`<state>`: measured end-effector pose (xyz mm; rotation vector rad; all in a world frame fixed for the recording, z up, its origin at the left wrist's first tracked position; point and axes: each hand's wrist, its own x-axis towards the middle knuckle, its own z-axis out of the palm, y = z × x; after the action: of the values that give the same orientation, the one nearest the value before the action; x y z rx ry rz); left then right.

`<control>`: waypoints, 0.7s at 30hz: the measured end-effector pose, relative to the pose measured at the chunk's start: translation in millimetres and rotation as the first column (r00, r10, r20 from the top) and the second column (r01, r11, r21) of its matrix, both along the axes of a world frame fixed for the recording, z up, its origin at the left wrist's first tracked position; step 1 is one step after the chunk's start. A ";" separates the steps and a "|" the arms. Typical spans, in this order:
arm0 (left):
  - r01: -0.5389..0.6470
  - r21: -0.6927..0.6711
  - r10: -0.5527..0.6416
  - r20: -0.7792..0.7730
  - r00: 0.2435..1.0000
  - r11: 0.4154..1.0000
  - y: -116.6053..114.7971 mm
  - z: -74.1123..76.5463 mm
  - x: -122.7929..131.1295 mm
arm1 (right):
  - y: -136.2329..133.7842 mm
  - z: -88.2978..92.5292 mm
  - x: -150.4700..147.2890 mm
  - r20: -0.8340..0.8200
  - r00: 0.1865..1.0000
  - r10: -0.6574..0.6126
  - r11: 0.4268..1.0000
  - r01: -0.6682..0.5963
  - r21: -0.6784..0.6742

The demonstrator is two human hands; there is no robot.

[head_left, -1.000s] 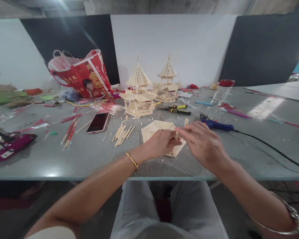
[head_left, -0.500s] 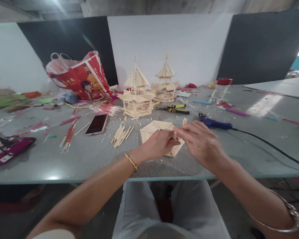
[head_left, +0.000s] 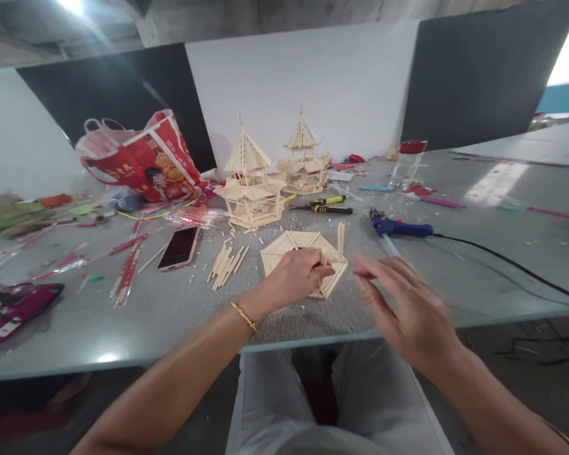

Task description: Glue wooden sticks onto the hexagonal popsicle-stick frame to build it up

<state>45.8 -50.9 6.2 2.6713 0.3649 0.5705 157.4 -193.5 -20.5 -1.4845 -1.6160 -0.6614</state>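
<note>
A six-sided frame of thin wooden sticks lies flat on the table, with slatted panels round an opening. My left hand is over its middle with the fingers closed; a small pale bit shows at the fingertips, but what they hold is mostly hidden. At the frame's right corner, a short bundle of sticks stands upright. My right hand is off to the right, slightly blurred, its fingers apart and nothing seen in them. Loose cut sticks lie left of the frame.
Two stick pagodas stand behind. A blue glue gun with a black cord lies right, near yellow-black pliers. A phone, a red bag, wrapped chopsticks and a red-lidded jar are around.
My right hand has drawn away from my left hand and the frame, to the right and nearer me, and its fingers have spread. My left hand stays over the frame. The view has shifted slightly.
</note>
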 end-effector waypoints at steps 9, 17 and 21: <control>-0.014 -0.103 0.012 -0.024 1.000 0.995 1.6 1.7 -2.5 | -15.4 -32.6 -12.8 -0.145 0.989 0.030 0.999 -0.036 -0.035; -0.032 -0.159 0.024 -0.058 0.998 0.987 -1.0 7.6 -1.3 | -3.3 -44.9 -1.4 -0.174 0.985 0.011 0.997 -0.023 -0.071; -0.041 -0.146 0.032 -0.068 0.997 0.988 -2.2 10.2 0.0 | -1.5 -42.4 -3.7 -0.166 0.985 -0.053 0.989 0.028 -0.146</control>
<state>45.7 -53.1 16.4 2.5504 0.4569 0.4492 153.7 -195.0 -62.9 -1.6355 -1.5313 -0.4351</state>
